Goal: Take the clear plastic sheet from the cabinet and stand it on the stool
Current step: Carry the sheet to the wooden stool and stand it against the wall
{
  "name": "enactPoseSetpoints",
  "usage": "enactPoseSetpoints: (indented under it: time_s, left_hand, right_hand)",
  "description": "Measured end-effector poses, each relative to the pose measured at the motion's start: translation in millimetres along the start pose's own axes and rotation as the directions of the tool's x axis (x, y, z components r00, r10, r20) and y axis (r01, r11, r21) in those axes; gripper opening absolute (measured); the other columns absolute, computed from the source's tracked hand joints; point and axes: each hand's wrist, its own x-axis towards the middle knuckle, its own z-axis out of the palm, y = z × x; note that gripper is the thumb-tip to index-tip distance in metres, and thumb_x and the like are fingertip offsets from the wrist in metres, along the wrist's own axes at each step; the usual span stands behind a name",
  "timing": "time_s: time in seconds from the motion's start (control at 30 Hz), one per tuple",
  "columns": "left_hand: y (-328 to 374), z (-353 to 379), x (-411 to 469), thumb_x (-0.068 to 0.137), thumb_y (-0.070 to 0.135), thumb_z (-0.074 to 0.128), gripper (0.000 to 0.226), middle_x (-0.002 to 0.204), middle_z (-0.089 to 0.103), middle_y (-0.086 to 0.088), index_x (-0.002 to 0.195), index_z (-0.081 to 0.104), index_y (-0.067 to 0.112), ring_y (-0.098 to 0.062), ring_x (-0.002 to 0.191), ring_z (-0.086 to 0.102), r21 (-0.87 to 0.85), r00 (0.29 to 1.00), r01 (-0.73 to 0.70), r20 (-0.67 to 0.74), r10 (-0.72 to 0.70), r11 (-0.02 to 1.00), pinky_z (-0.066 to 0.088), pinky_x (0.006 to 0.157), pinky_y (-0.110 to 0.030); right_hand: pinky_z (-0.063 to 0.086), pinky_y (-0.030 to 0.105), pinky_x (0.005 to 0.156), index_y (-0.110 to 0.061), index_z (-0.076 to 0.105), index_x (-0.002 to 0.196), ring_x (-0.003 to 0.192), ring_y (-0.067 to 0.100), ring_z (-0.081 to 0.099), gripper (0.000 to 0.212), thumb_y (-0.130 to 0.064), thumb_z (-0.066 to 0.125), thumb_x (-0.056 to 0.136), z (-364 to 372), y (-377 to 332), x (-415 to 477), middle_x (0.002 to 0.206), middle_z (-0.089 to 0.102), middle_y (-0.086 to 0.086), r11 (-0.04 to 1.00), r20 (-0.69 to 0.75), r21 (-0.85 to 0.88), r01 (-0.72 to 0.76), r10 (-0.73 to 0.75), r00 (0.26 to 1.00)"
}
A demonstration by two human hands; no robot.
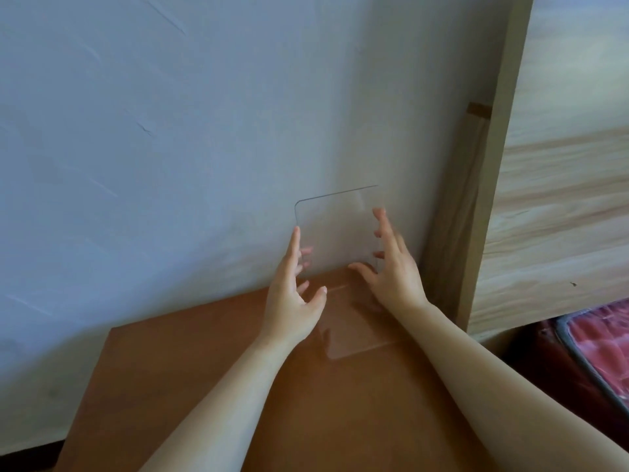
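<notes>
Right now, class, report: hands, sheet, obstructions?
Left hand and right hand open, flanking sheet edges. Clear plastic sheet upright on stool, by wall. No obstruction seen.

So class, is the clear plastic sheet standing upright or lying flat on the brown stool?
Upright: the clear plastic sheet stands on its lower edge on the brown wooden stool, by the wall.

The stool is brown. The wall is pale blue-grey. The cabinet has light wood stripes.
</notes>
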Motion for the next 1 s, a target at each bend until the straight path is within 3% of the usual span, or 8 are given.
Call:
enactPoseSetpoints:
  time_s: [0.17,0.33,0.5,0.6,0.8,1.0]
  left_hand:
    - [-4.1,0.8,3.0,0.078,0.005,0.066,0.104,0.13,0.041,0.021,0.134,0.0,0.062,0.013,0.117,0.039,0.059,0.998,-0.011,0.056,0.007,0.998,0.039,0.089,-0.014]
    - [-8.0,-7.6,-8.8,0.078,0.008,0.068,0.101,0.132,0.039,0.02,0.132,0.001,0.063,0.01,0.115,0.042,0.111,0.999,0.007,0.049,-0.012,0.994,0.04,0.093,-0.023]
    - [-5.2,-19.1,-18.8,0.084,0.015,0.064,0.079,0.133,0.042,0.018,0.134,0.017,0.054,0.002,0.119,0.044,0.083,0.998,0.054,0.032,-0.056,0.995,0.041,0.094,-0.025]
    - [2.8,-26.9,-22.9,0.086,0.02,0.06,0.067,0.133,0.042,0.02,0.134,0.024,0.05,0.001,0.12,0.043,0.084,0.994,0.084,0.063,-0.089,0.993,0.039,0.095,-0.026]
    - [48.2,-58.5,-25.1,0.088,0.028,0.057,0.056,0.133,0.043,0.019,0.138,0.033,0.036,0.002,0.122,0.041,0.152,0.979,0.132,0.133,-0.153,0.979,0.036,0.1,-0.026]
    - [140.7,-98.1,-8.7,0.089,0.035,0.052,0.05,0.139,0.043,0.016,0.136,0.036,0.034,0.003,0.125,0.039,0.24,0.955,0.122,0.235,-0.179,0.963,0.033,0.101,-0.018]
  right_hand:
    - [0.049,0.033,0.094,-0.031,0.004,0.145,0.129,0.021,0.042,0.099,-0.023,0.074,0.077,0.5,6.1,0.9,0.154,0.025,0.001,1.0,-0.012,-0.003,0.019,-0.019,1.0]
    - [0.038,0.011,0.087,-0.023,0.011,0.147,0.126,0.02,0.045,0.096,-0.027,0.075,0.075,-3.5,4.7,-10.0,0.151,0.029,0.003,0.998,0.002,0.009,-0.068,0.068,0.998]
    - [0.046,0.034,0.099,-0.02,0.024,0.144,0.127,0.016,0.042,0.086,-0.034,0.073,0.075,-17.4,-7.8,-23.0,0.146,0.035,0.002,0.978,0.0,0.097,-0.182,0.183,0.983]
    - [0.045,0.039,0.101,-0.021,0.03,0.141,0.127,0.018,0.042,0.077,-0.043,0.068,0.077,-25.4,-20.9,-30.3,0.144,0.038,0.002,0.979,0.059,0.066,-0.195,0.191,0.98]
    - [0.031,0.015,0.093,-0.019,0.036,0.139,0.127,0.014,0.041,0.069,-0.044,0.063,0.081,-56.3,-71.5,-21.7,0.145,0.038,0.0,0.98,0.173,-0.011,-0.201,0.2,0.964]
    - [0.03,0.021,0.098,-0.019,0.039,0.137,0.13,0.016,0.038,0.063,-0.045,0.058,0.084,-113.3,-139.5,10.1,0.145,0.038,-0.001,0.966,0.303,-0.061,-0.25,0.257,0.918]
